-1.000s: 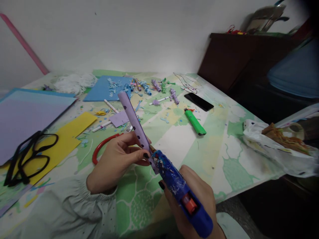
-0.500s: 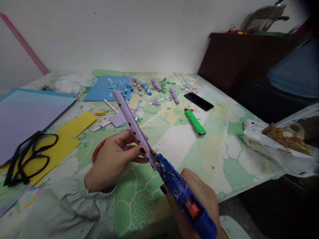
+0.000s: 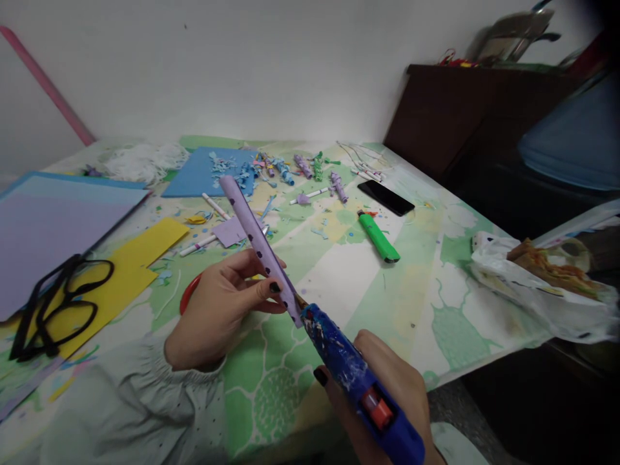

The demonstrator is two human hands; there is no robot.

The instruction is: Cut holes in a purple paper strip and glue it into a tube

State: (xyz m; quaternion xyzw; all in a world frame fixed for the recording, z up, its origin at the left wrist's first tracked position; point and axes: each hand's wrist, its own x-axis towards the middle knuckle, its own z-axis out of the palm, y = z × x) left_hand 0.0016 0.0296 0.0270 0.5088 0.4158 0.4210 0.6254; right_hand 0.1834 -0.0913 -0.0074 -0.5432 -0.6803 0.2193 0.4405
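My left hand pinches a rolled lilac paper tube with dark dots, held slanted above the table with its far end pointing up and left. My right hand grips a blue hot-glue gun with an orange trigger part. Its nozzle touches the near end of the tube, just right of my left thumb. Both hands are closed around what they hold. A red ring lies on the table partly behind my left hand.
The patterned green table carries lilac, blue and yellow paper sheets, black scissors-like loops, white pens, paper scraps, a green lighter, a black phone and a plastic bag at right. A dark cabinet stands behind.
The glue gun and my right hand slid slightly down and right. The tube's far end swung a little left, and the nozzle now sits at the tube's very near end.
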